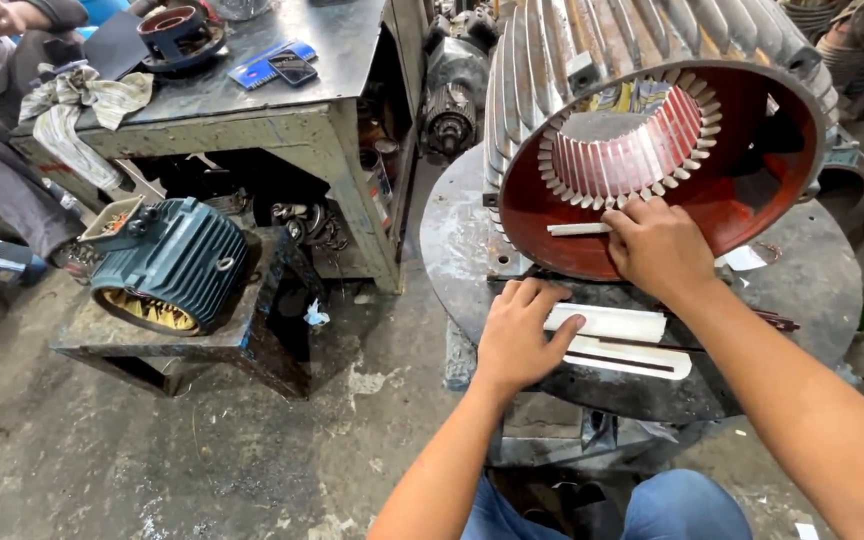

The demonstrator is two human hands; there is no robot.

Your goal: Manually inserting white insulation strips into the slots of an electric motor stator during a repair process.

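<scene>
- Left hand (518,335): flat, holding nothing, fingertips on white paper strips (607,322) near table (452,230) front edge.
- Right hand (658,246): pinching one strip (579,229) at stator housing (652,150) slots; insertion step, careful alignment needed.

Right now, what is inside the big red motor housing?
Inside the motor housing sits a ring of slotted stator teeth. The right hand holds a white paper strip at its lower rim. The hand hides the strip's far end.

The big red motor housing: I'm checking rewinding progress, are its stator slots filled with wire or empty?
Empty. The motor housing lies on its side, and its slots show bare pale liners, no copper wire. The right hand holds a white strip at the rim.
</scene>
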